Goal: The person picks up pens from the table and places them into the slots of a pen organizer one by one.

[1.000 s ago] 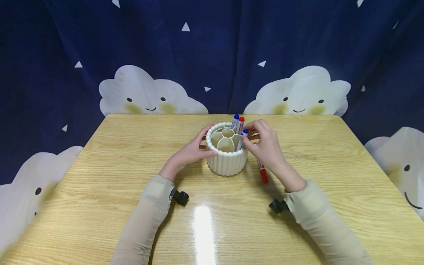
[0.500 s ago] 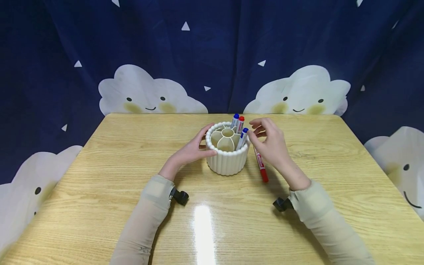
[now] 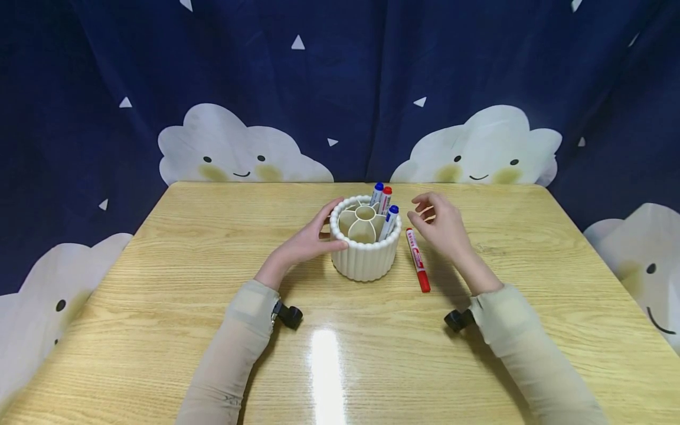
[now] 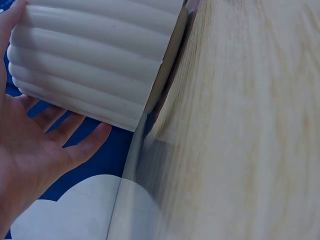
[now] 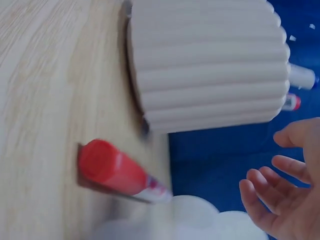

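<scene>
A white fluted pen holder (image 3: 363, 260) with a beaded rim and inner dividers stands upright on the table. My left hand (image 3: 305, 239) grips its left side, the thumb at the near rim and the fingers round the far side. Upright in its right-hand compartments are two blue-capped markers, the nearer marker (image 3: 389, 223) and the farther one (image 3: 376, 193), plus a red-capped marker (image 3: 385, 200). To the right of the holder, my right hand (image 3: 441, 224) hovers with loosely bent fingers, holding nothing. Below it a red marker (image 3: 418, 260) lies on the table, cap end toward me.
The wooden table (image 3: 186, 248) reaches back to a dark blue curtain (image 3: 350, 77) with cloud faces and small white triangles. Each wrist carries a small black camera, the left camera (image 3: 290, 317) and the right camera (image 3: 458, 320).
My right hand has let go of the nearer blue-capped marker, which stays in the holder, and has drawn away to the right. The left hand and the holder have not moved.
</scene>
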Demonstrator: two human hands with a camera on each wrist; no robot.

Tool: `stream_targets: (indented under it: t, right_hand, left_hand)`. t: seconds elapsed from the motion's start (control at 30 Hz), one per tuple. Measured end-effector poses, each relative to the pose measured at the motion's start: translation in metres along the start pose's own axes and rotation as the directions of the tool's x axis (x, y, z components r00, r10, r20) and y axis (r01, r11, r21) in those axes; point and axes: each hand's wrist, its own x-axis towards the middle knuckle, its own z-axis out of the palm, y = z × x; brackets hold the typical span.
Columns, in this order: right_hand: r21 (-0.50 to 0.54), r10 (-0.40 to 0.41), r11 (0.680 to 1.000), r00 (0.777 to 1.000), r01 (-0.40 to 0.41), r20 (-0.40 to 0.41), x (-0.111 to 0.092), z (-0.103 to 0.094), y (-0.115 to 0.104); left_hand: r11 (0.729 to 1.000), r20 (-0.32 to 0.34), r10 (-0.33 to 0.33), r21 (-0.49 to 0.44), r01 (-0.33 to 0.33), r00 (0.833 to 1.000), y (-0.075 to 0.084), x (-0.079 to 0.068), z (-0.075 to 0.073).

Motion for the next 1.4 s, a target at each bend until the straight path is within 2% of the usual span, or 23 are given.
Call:
stream_targets:
  t: [0.1, 0.23, 0.43, 0.63, 0.77, 0.97, 1.2, 1.4]
  right_hand:
    - [-0.028, 0.072, 0.997, 0.994, -0.07, 0.086, 0.003, 0.004, 0.011]
    - [-0.104, 0.148, 0.986, 0.973, -0.131, 0.179, 0.007, 0.012, 0.023]
    - [-0.184, 0.215, 0.969, 0.935, -0.167, 0.283, 0.012, 0.02, 0.035]
    - [-0.239, 0.247, 0.956, 0.906, -0.17, 0.344, 0.015, 0.026, 0.044]
    - [-0.268, 0.252, 0.95, 0.897, -0.158, 0.364, 0.016, 0.03, 0.047]
    - [-0.294, 0.254, 0.944, 0.895, -0.148, 0.367, 0.018, 0.033, 0.048]
    - [-0.298, 0.273, 0.94, 0.888, -0.165, 0.37, 0.018, 0.032, 0.045]
    - [-0.29, 0.283, 0.939, 0.892, -0.183, 0.354, 0.018, 0.027, 0.04]
  left_hand:
    - [1.0, -0.002, -0.001, -0.003, 0.001, 1.0, 0.0, 0.0, 0.0]
    - [1.0, -0.005, 0.005, -0.002, -0.005, 1.0, 0.0, 0.0, 0.0]
    - [1.0, -0.006, 0.009, 0.007, -0.009, 1.0, 0.0, -0.001, 0.001]
    - [1.0, -0.01, 0.006, 0.007, -0.006, 1.0, 0.0, -0.001, 0.001]
    - [1.0, -0.009, 0.008, 0.009, -0.008, 1.0, 0.0, -0.001, 0.0]
    - [1.0, -0.013, 0.012, 0.018, -0.011, 1.0, 0.001, -0.001, 0.001]
    - [1.0, -0.005, 0.008, 0.008, -0.008, 1.0, 0.0, -0.001, 0.0]
    - [1.0, -0.002, 0.007, 0.002, -0.007, 1.0, -0.001, 0.0, 0.0]
